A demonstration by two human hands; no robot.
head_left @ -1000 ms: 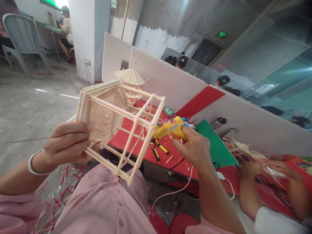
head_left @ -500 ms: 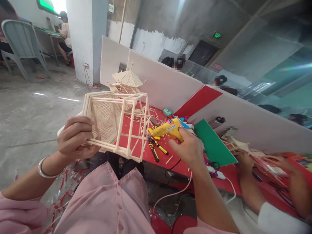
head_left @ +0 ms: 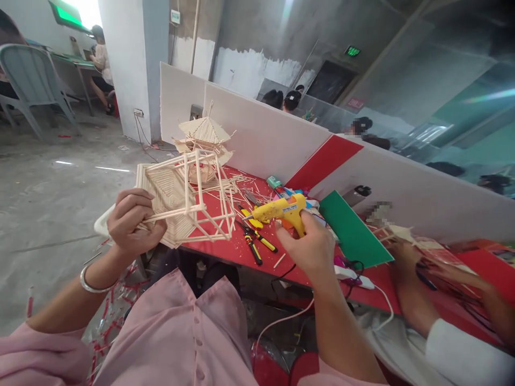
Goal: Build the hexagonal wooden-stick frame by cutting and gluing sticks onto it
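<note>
My left hand (head_left: 134, 221) grips one edge of a wooden stick frame (head_left: 172, 185), a cage of pale sticks with a panel of sticks laid in nested rings, lifted in front of me and tilted. In my right hand (head_left: 309, 244) is a yellow hot glue gun (head_left: 277, 210), its nozzle pointing left toward the frame's right side, a little apart from it. Behind the frame stands a small pagoda model (head_left: 205, 134) of the same sticks, partly hidden. Pliers (head_left: 254, 244) with black and yellow handles lie open on the table just below the glue gun.
Loose sticks (head_left: 251, 187) and scraps litter the red table (head_left: 225, 249). A green board (head_left: 354, 230) leans right of my hand, by a white power strip (head_left: 354, 277). A white partition (head_left: 257, 123) runs along the back. At far right a co-worker's hands (head_left: 406, 254) handle stick pieces.
The stick frame has turned in my left hand, its open end swinging up and away. My right hand still holds the glue gun, nearly in place. The view has shifted slightly.
</note>
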